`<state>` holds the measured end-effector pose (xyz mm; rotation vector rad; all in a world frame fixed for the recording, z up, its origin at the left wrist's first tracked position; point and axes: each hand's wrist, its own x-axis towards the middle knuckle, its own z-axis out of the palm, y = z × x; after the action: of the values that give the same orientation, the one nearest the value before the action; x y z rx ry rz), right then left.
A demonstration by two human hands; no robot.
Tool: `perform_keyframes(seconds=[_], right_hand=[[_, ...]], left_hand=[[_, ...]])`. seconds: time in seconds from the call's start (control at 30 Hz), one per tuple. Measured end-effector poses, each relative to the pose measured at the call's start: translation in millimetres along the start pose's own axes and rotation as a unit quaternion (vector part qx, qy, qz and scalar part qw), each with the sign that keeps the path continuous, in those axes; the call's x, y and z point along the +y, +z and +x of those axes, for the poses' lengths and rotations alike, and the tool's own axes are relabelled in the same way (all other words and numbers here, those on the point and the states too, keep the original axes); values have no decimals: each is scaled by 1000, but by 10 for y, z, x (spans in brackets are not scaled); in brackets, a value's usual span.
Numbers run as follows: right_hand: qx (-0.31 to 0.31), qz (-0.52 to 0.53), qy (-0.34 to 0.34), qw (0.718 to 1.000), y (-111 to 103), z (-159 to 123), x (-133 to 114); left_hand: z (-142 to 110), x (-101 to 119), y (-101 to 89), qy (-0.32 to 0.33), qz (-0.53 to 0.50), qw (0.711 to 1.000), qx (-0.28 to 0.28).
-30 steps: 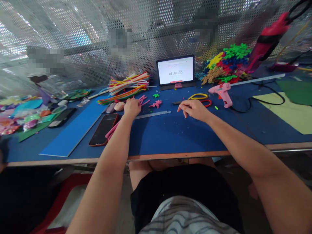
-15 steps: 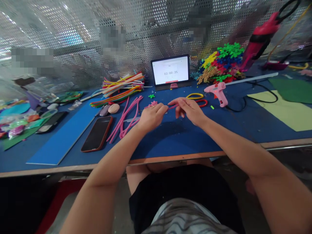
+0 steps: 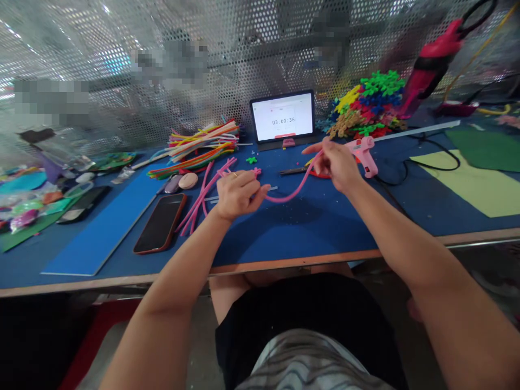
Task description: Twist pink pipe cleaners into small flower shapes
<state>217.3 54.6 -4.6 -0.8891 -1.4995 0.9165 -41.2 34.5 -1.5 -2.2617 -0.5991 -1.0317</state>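
A pink pipe cleaner point(image 3: 291, 190) sags in a curve between both hands above the blue table point(image 3: 292, 227). My left hand point(image 3: 236, 192) pinches its left end. My right hand point(image 3: 339, 162) grips the other end, raised near the pink glue gun point(image 3: 363, 153). More pink pipe cleaners point(image 3: 203, 195) lie loose just left of my left hand. Part of a metal ruler point(image 3: 211, 199) shows under them.
A phone point(image 3: 161, 222) lies left of the pink stems, beside a blue foam sheet point(image 3: 101, 227). A bundle of coloured pipe cleaners point(image 3: 201, 143), a tablet showing a timer point(image 3: 283, 119) and a heap of finished flowers point(image 3: 371, 103) stand at the back. Scissors point(image 3: 296, 170) lie under the stem.
My hands have drawn apart, the right one moving up and right. The pink pipe cleaner is now stretched out in a sagging curve between them.
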Motion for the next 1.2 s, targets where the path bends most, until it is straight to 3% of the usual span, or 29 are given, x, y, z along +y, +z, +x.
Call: perform_keyframes(seconds=[0.1, 0.17, 0.3, 0.53, 0.7, 0.8, 0.93, 1.03, 1.13, 1.2], right_hand=[[-200, 1, 40, 979, 227, -144, -49], [-275, 17, 45, 960, 361, -227, -37], [-294, 35, 60, 953, 495, -319, 26], [-318, 60, 103, 940, 530, -359, -39], [-325, -70, -28, 943, 479, -355, -114], [-273, -189, -131, 934, 447, -361, -161], [-158, -251, -257, 920, 407, -375, -251], [-102, -196, -255, 941, 382, -379, -281], [-87, -157, -218, 959, 374, -373, -243], [-84, -142, -200, 966, 381, -368, -197]], left_hand=[[40, 192, 61, 118, -62, 990, 35], [59, 300, 102, 158, -84, 984, 21], [73, 401, 149, 179, -125, 976, 3], [120, 529, 115, 240, -130, 962, 3], [131, 636, 95, 266, -138, 954, 8], [114, 643, 103, 261, -140, 955, 6], [89, 624, 124, 180, -134, 973, 60], [84, 608, 150, 18, -164, 980, 115], [79, 604, 185, -144, -273, 945, 109], [75, 618, 197, -200, -361, 907, 82]])
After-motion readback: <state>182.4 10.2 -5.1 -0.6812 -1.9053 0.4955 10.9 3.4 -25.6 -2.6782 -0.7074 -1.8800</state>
